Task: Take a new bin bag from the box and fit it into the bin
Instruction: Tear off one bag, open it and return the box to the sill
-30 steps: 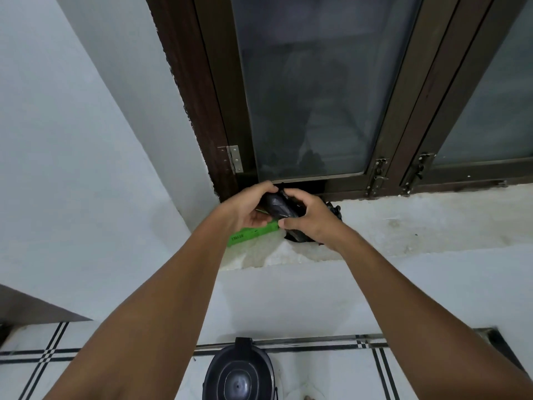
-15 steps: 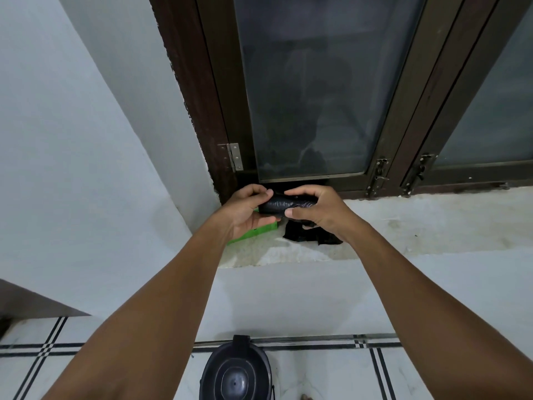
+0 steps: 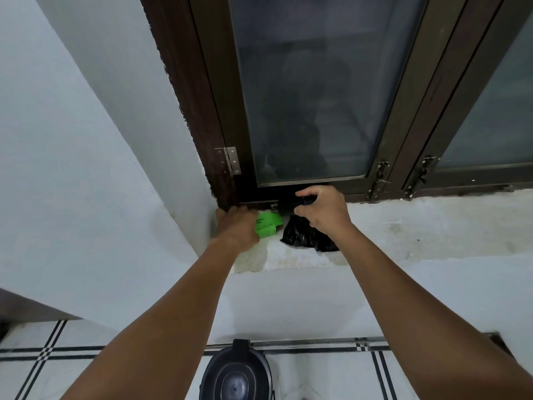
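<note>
Our right hand [image 3: 324, 210] grips the black bag roll [image 3: 300, 202] on the sill [image 3: 418, 226]; our left hand [image 3: 238, 223] rests flat on the green box [image 3: 266, 225] — print unreadable — bin [image 3: 235, 373] below.

Your left hand [image 3: 238, 226] and right hand [image 3: 324, 210] are bare. Both forearms are bare too. No sleeve shows.

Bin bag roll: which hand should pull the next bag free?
Right. The right hand already grips the bin bag roll, loose bag hanging below. The left hand rests on the green box.
</note>
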Tool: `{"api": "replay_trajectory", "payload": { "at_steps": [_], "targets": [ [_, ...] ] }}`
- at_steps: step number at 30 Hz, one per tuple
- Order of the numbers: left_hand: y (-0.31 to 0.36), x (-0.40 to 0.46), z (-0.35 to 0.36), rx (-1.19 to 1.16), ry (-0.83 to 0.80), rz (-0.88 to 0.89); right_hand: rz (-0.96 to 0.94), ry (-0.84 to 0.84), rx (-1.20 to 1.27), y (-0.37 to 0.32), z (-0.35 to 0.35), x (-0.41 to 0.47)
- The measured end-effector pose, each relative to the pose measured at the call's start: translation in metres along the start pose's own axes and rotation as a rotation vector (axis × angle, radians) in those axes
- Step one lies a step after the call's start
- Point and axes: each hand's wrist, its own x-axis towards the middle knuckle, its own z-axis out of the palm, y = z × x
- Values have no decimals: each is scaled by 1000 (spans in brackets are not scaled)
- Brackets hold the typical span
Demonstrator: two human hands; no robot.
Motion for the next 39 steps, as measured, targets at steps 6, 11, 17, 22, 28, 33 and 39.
{"api": "replay_trajectory", "payload": {
  "at_steps": [6,11,17,22,28,33,39],
  "targets": [
    [-4,-3,-3,-458,57,-93,70,-26,-5,-9,-16,0],
    [-8,-7,-1,-453,93,-49,104,-146,-18,-26,-23,1],
    [-8,-15,5,-393,70,34,117,-240,-46,-37,-32,1],
    [-11,-17,13,-278,106,83,125,-239,-31,-38,-32,1],
    [-4,-16,14,-230,157,120,158,-179,108,-37,-25,-1],
    [-4,-14,7,-306,232,122,195,-207,59,-33,-26,-1],
    [-3,-14,2,-332,197,209,213,-354,43,-34,-35,-4]
  ]
}}
